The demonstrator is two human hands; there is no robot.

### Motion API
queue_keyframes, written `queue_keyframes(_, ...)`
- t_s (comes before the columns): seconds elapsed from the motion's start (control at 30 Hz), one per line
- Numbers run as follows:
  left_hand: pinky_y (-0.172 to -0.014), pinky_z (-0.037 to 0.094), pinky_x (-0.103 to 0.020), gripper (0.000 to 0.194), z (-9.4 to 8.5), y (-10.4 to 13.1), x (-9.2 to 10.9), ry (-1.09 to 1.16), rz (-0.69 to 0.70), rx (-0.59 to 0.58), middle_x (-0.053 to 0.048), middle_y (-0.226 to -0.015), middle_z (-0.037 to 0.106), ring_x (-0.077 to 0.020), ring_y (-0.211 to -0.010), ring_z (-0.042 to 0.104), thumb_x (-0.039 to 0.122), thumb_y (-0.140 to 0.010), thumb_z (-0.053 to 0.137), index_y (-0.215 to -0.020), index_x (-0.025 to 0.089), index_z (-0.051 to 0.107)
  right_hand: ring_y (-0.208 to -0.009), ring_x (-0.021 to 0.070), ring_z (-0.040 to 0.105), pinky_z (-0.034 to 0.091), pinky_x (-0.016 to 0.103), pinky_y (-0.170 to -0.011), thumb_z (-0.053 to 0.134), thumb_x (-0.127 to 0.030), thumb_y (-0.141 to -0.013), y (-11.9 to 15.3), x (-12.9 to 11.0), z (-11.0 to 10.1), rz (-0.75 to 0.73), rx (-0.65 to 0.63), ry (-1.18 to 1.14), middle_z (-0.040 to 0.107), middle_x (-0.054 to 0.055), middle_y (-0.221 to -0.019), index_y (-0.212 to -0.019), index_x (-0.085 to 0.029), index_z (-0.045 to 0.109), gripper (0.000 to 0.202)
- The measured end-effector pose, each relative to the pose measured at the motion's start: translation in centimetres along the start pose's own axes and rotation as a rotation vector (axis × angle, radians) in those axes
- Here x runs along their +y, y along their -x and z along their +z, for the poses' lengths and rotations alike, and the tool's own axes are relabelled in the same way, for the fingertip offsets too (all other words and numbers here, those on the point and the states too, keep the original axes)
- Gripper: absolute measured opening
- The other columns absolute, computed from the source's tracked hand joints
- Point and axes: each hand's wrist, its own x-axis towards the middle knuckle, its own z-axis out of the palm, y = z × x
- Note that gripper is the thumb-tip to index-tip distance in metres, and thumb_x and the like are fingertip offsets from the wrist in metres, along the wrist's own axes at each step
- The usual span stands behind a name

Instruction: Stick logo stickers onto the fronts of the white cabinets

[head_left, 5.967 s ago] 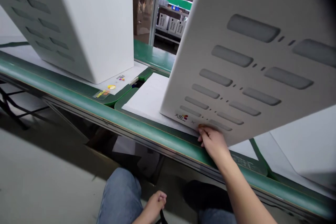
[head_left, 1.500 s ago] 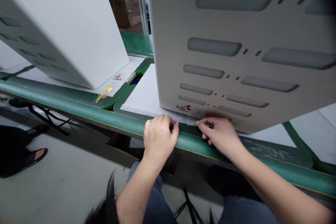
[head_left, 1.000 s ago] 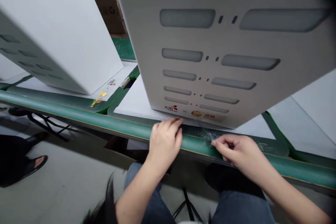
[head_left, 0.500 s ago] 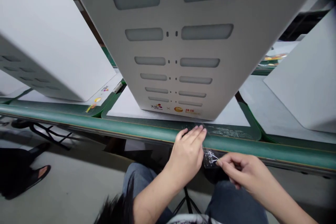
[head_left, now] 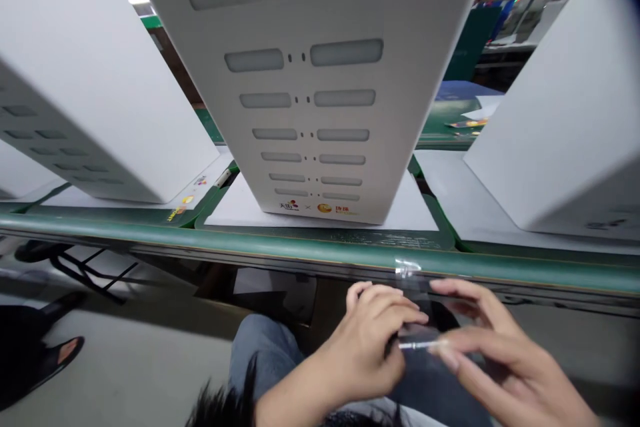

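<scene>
Across mid-frame, a smooth green counter [head_left: 300, 247] bears a boxy matte-white cabinet [head_left: 304, 117]. Lower right, the right hand [head_left: 500, 350] pinches glossy clear film [head_left: 413, 293] by its edge, other fingers spread; the left hand [head_left: 367, 340] curls against it, grip unclear.

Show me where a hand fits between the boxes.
Likeliest: bare sheet between middle box and right box; middle box to left box looks tighter. Crowded: before the green rail, where left hand and right hand flank clear film.
</scene>
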Motion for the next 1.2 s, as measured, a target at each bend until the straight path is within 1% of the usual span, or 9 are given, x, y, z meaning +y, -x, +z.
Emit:
queue_keyframes(0.13,-0.076,0.04,-0.026,0.021,0.0,0.6,2.1,0.61,-0.429,0.162,-0.002,-0.079,0.06,-0.0122,-0.078,0.053,0.023,-0.067,0.065,-0.084,0.015,0.055,-0.088,0.0133,0.055,0.048,0.02,-0.076,0.062,-0.034,-0.076,-1.2,-2.2,0.0,0.078,0.197,-0.568,0.057,0.005,-0.09,-0.075,-0.025,0.071,0.013)
queue_keyframes(0.23,-0.063,0.038,-0.018,0.028,-0.7,0.8,3.1,0.875,-0.574,0.298,0.001,-0.069,0.054,-0.0065,-0.065,0.047,0.028,-0.065,0.069,-0.076,0.013,0.048,-0.084,0.0119,0.056,0.048,0.021,-0.075,0.065,-0.033,-0.074,-2.4,-3.3,0.5,0.102,0.285,-0.841,0.06,0.004,-0.089,-0.078,-0.023,0.071,0.012)
queue_keyframes(0.43,-0.062,0.039,-0.015,0.028,-2.2,1.9,5.2,0.979,-0.592,0.369,0.001,-0.065,0.053,-0.0049,-0.061,0.049,0.03,-0.065,0.072,-0.071,0.012,0.051,-0.088,0.0152,0.058,0.047,0.021,-0.068,0.061,-0.046,-0.075,-3.0,-4.2,0.5,0.186,0.202,-0.96,0.064,0.009,-0.094,-0.087,-0.016,0.07,0.034)
queue_keyframes(0.57,-0.068,0.039,-0.012,0.018,-2.9,2.6,5.9,0.94,-0.497,0.467,-0.001,-0.086,0.052,-0.0043,-0.076,0.048,0.023,-0.062,0.072,-0.062,0.011,0.059,-0.082,0.0131,0.058,0.045,0.02,-0.065,0.068,-0.044,-0.068,-3.0,-3.8,1.4,0.261,0.162,-0.956,0.066,0.007,-0.089,-0.082,-0.013,0.069,0.033)
queue_keyframes(0.73,-0.078,0.041,-0.014,0.015,-4.3,3.3,5.1,0.84,-0.433,0.704,-0.002,-0.096,0.047,-0.0074,-0.09,0.048,0.022,-0.056,0.075,-0.061,0.013,0.064,-0.066,0.01,0.056,0.04,0.02,-0.062,0.066,-0.048,-0.068,-2.1,-3.1,4.9,0.419,-0.168,-0.891,0.065,0.008,-0.07,-0.078,-0.008,0.068,0.042)
queue_keyframes(0.87,-0.078,0.043,-0.02,0.019,-5.2,4.1,2.7,0.625,-0.466,0.884,-0.005,-0.097,0.048,-0.012,-0.095,0.049,0.028,-0.058,0.074,-0.065,0.012,0.065,-0.059,0.0084,0.053,0.038,0.02,-0.059,0.063,-0.048,-0.071,-1.5,-3.3,7.7,0.494,-0.356,-0.912,0.062,0.007,-0.063,-0.075,-0.007,0.067,0.042)
queue_keyframes(0.97,-0.082,0.043,-0.022,0.018,-4.9,5.5,-0.7,0.33,-0.494,0.9,-0.006,-0.095,0.05,-0.0137,-0.099,0.049,0.03,-0.064,0.07,-0.066,0.012,0.064,-0.058,0.0076,0.052,0.038,0.019,-0.058,0.063,-0.048,-0.071,-1.7,-2.6,10.0,0.534,-0.396,-0.941,0.061,0.006,-0.061,-0.075,-0.006,0.066,0.042)
queue_keyframes(1.07,-0.082,0.043,-0.022,0.022,-3.3,8.3,-5.8,0.257,-0.702,0.861,-0.005,-0.098,0.052,-0.0125,-0.092,0.053,0.03,-0.062,0.07,-0.065,0.012,0.058,-0.061,0.0076,0.054,0.038,0.018,-0.056,0.067,-0.047,-0.066,-1.1,0.0,13.0,0.642,-0.417,-0.878,0.063,0.007,-0.073,-0.083,-0.008,0.065,0.043)
queue_keyframes(1.2,-0.068,0.046,-0.025,0.034,-1.3,13.9,-14.0,0.262,-1.019,0.965,-0.004,-0.08,0.058,-0.0124,-0.067,0.057,0.018,-0.058,0.07,-0.083,0.011,0.049,-0.073,0.0121,0.06,0.044,0.021,-0.059,0.07,-0.043,-0.059,1.8,5.1,16.7,0.842,-0.364,-0.722,0.062,0.005,-0.09,-0.108,-0.019,0.055,0.057)
